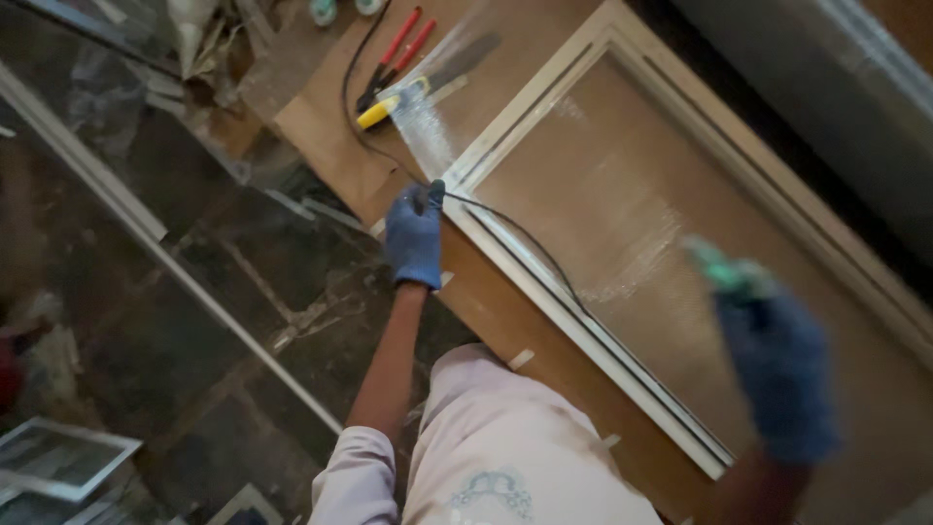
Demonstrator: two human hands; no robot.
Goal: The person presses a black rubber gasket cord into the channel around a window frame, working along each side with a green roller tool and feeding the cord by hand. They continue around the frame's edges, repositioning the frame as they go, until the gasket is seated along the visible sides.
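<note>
- Hands, 2, both in blue gloves.
- Left hand (pixel 415 236): 1, grip pressed together on the black cord (pixel 525 243) at the near corner of the frame (pixel 622 24).
- Right hand (pixel 777 374): 1, blurred, raised over the frame's right part; grip wrapped round a green tool (pixel 724 270), its kind unclear.
- Frame: 1, white, rectangular, lying flat on the desk (pixel 321 117); clear film or mesh across its opening.
- Cord: 1, black, running from the desk's far end through the left hand and along the frame's near rail.
- Pliers (pixel 394 58): 1 pair, red handles, on the far end of the desk.
- Yellow-handled tool (pixel 384 109): 1, just beside the pliers, under a strip of clear film.
- Knife (pixel 465 60): 1, grey blade, near the pliers.
- Floor (pixel 194 292): dark, with 1 long white strip (pixel 87 170) and 1 small frame (pixel 58 457) at the lower left.
</note>
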